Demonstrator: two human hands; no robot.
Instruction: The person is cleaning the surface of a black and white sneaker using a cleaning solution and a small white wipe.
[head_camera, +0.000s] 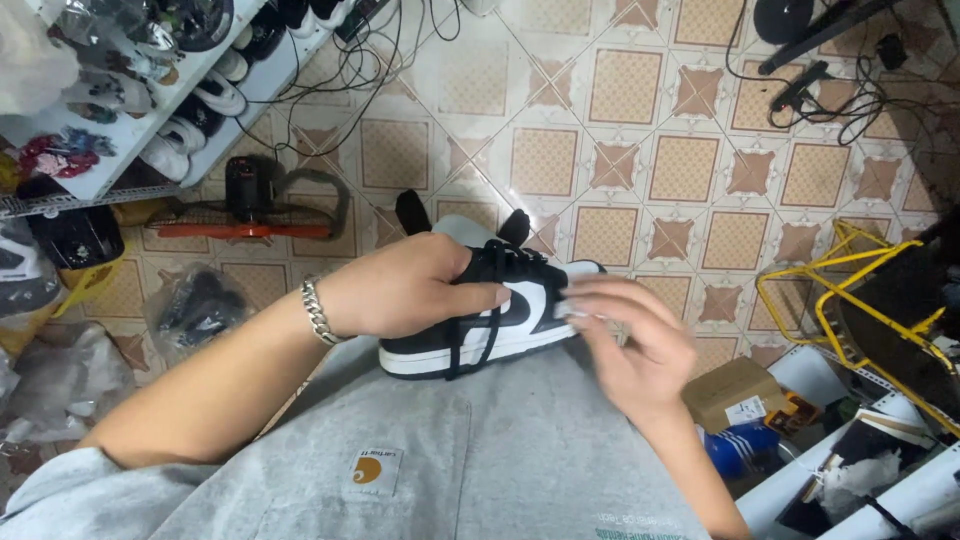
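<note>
A black and white sneaker (520, 318) rests on my grey-clad lap (480, 450), its toe pointing right and its black laces hanging loose over the side. My left hand (410, 285), with a silver chain bracelet at the wrist, grips the sneaker's heel and collar from above. My right hand (630, 335) is blurred, fingers spread, at the toe end of the sneaker. Whether it touches the toe is unclear.
A white shelf (130, 140) with several sneakers stands at the upper left. Black cables (350, 60) trail over the tiled floor. A yellow wire rack (850, 290) is at the right, a cardboard box (730, 392) below it. Plastic bags (195, 310) lie at the left.
</note>
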